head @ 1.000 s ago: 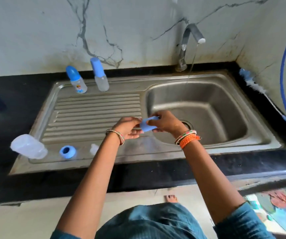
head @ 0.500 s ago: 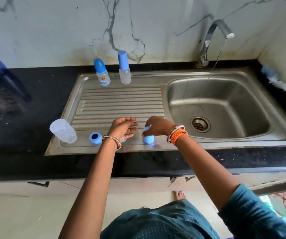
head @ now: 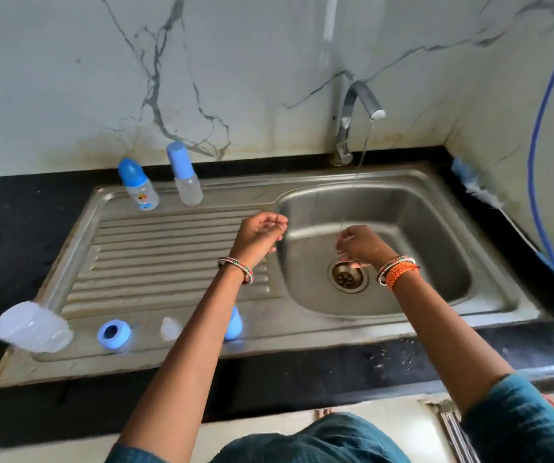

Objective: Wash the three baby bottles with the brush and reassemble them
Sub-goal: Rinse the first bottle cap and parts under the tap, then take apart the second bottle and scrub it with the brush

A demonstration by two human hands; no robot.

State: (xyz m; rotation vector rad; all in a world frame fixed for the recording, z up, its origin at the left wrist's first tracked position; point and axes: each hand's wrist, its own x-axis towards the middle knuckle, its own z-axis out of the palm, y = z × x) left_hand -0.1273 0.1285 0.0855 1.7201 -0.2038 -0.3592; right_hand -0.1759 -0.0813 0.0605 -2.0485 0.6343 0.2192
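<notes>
Two assembled baby bottles stand at the back of the drainboard, one with a domed blue cap (head: 138,186) and one with a tall blue cap (head: 186,182). The third bottle lies in parts along the sink's front rim: clear body (head: 31,329) on its side, blue collar ring (head: 113,334), clear nipple (head: 170,329) and blue cap (head: 234,324), partly hidden by my left forearm. My left hand (head: 259,235) hovers over the basin's left edge, fingers loosely curled, holding nothing. Over the drain, under the running water, my right hand (head: 361,245) is empty with fingers pointing down. The brush (head: 476,187) lies on the right counter.
The tap (head: 357,105) runs a thin stream into the steel basin (head: 436,235). A black counter (head: 302,375) surrounds the sink, wet with drops at front right. A blue hose (head: 536,145) hangs along the right wall.
The blue cap held between both hands was set down on the front rim. Both hands then moved back over the basin, the right one into the water stream.
</notes>
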